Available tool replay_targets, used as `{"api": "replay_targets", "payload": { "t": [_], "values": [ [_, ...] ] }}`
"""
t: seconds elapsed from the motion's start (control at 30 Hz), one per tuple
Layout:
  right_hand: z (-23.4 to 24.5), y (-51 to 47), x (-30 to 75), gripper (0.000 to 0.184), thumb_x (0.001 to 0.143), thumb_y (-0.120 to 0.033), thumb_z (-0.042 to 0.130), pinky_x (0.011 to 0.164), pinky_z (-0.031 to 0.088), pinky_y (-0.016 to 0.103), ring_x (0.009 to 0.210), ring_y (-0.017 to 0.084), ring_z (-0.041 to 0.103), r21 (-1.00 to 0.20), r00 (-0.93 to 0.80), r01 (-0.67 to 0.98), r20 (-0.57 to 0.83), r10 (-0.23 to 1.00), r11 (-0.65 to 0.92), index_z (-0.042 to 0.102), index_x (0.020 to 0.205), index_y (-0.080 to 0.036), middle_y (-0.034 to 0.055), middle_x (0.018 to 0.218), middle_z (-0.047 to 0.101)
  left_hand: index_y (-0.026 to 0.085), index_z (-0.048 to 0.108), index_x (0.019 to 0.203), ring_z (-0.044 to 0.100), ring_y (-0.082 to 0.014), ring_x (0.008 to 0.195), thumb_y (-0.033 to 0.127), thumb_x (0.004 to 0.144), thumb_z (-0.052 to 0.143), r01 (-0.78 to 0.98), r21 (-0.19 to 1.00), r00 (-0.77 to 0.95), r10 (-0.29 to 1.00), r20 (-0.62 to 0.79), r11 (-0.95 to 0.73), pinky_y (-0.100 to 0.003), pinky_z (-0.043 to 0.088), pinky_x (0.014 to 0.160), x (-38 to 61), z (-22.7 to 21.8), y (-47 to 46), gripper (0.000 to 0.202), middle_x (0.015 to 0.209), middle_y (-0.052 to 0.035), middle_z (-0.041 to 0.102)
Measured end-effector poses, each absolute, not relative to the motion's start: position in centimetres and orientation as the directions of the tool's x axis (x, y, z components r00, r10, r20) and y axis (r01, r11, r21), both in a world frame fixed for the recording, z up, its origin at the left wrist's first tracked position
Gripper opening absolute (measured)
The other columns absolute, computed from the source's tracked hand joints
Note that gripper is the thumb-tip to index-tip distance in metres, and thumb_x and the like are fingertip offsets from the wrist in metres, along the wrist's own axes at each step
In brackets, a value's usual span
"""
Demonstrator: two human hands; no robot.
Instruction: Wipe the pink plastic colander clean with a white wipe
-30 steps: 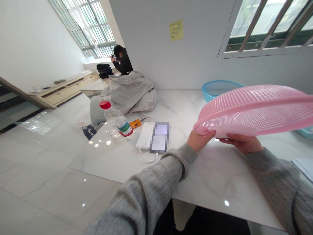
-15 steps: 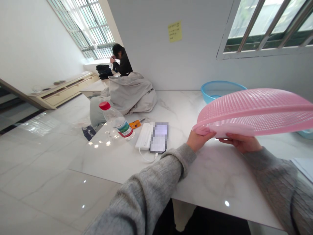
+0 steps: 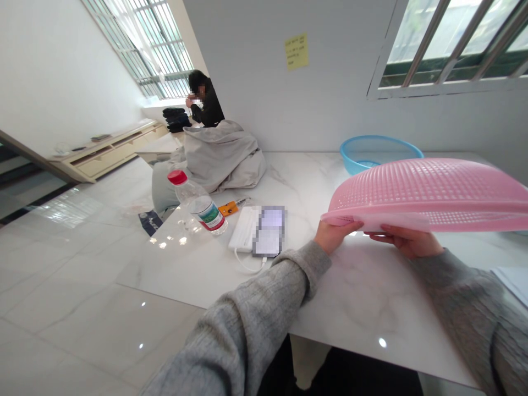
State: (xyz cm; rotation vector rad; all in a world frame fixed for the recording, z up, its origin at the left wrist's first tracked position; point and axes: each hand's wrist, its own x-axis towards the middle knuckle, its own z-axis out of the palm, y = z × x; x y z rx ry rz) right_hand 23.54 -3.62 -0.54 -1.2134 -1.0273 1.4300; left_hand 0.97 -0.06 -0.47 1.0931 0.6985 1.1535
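A pink mesh plastic basket is held upside down above the right side of the table, its rim level with my fingers. My left hand is closed on the near-left part of the rim, the thumb lying along it. A little to the right, my right hand grips the same rim, with fingertips pointing left. Something pale and smooth, perhaps a label, shows on the rim between the hands. Behind the basket stands a light blue plastic basin, partly hidden by it.
On the white marbled table lie a phone, a white power bank with a cable, an orange card and a water bottle. A grey cloth is heaped at the back left. Farther off sits another person.
The basket has tipped so that its underside mesh is hidden and its far rim is lower. More of the blue basin shows. Both hands have kept their grip.
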Motion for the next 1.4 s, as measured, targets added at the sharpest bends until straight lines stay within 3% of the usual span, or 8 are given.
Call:
{"api": "replay_targets", "payload": {
  "t": [0.17, 0.33, 0.53, 0.9, 1.13, 1.4],
  "values": [
    [-0.5, -3.5, 23.6, 0.035, 0.083, -0.041, 0.088, 0.104, 0.069, 0.05, 0.121, 0.035, 0.078, -0.982, -0.059, -0.101, -0.156, 0.986, -0.161, 0.083, 0.117, -0.035, 0.0023, 0.129, 0.082, 0.016, 0.081, 0.102, 0.076, -0.0255, 0.112, 0.027, 0.074, 0.096, -0.33, 0.944, 0.292, 0.953, 0.078, 0.024, -0.044, 0.062, 0.104, 0.9, -0.5, 0.0, 0.033, 0.111, -0.0096, 0.083],
    [-0.9, -3.4, 23.8, 0.033, 0.087, -0.043, 0.086, 0.106, 0.068, 0.058, 0.117, 0.034, 0.08, -0.989, -0.071, -0.076, -0.118, 0.99, -0.124, 0.083, 0.119, -0.037, 0.0017, 0.13, 0.082, 0.021, 0.082, 0.118, 0.074, -0.0238, 0.121, 0.024, 0.075, 0.095, -0.34, 0.94, 0.259, 0.961, 0.098, -0.004, -0.043, 0.058, 0.112, 1.1, -1.4, 0.3, 0.045, 0.128, -0.0093, 0.081],
    [-1.9, -3.0, 24.4, 0.034, 0.083, -0.047, 0.088, 0.114, 0.063, 0.061, 0.116, 0.036, 0.081, -0.967, -0.073, -0.126, -0.214, 0.974, -0.221, 0.085, 0.115, -0.033, 0.004, 0.129, 0.082, 0.015, 0.083, 0.11, 0.077, -0.0257, 0.109, 0.032, 0.074, 0.098, -0.288, 0.954, 0.269, 0.963, 0.003, 0.077, -0.048, 0.061, 0.105, 1.4, -2.3, 0.4, 0.042, 0.118, -0.0132, 0.083],
    [-1.8, -2.7, 24.4, 0.039, 0.08, -0.047, 0.092, 0.114, 0.064, 0.059, 0.122, 0.036, 0.078, -0.962, -0.114, -0.151, -0.21, 0.971, -0.226, 0.085, 0.117, -0.037, 0.0013, 0.133, 0.081, 0.02, 0.082, 0.12, 0.072, -0.0269, 0.129, 0.025, 0.08, 0.093, -0.3, 0.95, 0.274, 0.947, 0.167, -0.081, -0.048, 0.054, 0.12, 1.0, -1.4, 0.2, 0.043, 0.13, -0.0095, 0.081],
    [-1.1, -3.3, 23.8, 0.04, 0.084, -0.042, 0.089, 0.117, 0.062, 0.059, 0.126, 0.036, 0.077, -0.962, -0.099, -0.149, -0.217, 0.971, -0.23, 0.081, 0.123, -0.036, 0.0012, 0.139, 0.079, 0.019, 0.082, 0.12, 0.072, -0.0304, 0.127, 0.036, 0.073, 0.099, -0.345, 0.937, 0.262, 0.954, 0.144, -0.047, -0.054, 0.054, 0.118, 1.2, -2.1, 0.4, 0.053, 0.129, -0.0115, 0.08],
    [-1.2, -3.3, 23.7, 0.041, 0.083, -0.046, 0.089, 0.117, 0.062, 0.059, 0.126, 0.036, 0.077, -0.97, -0.09, -0.142, -0.184, 0.979, -0.195, 0.082, 0.122, -0.036, 0.0016, 0.134, 0.08, 0.016, 0.082, 0.113, 0.074, -0.0292, 0.116, 0.036, 0.077, 0.095, -0.271, 0.96, 0.277, 0.949, 0.152, -0.075, -0.049, 0.06, 0.107, 0.9, -1.4, 0.2, 0.043, 0.116, -0.0115, 0.082]
  ]
}}
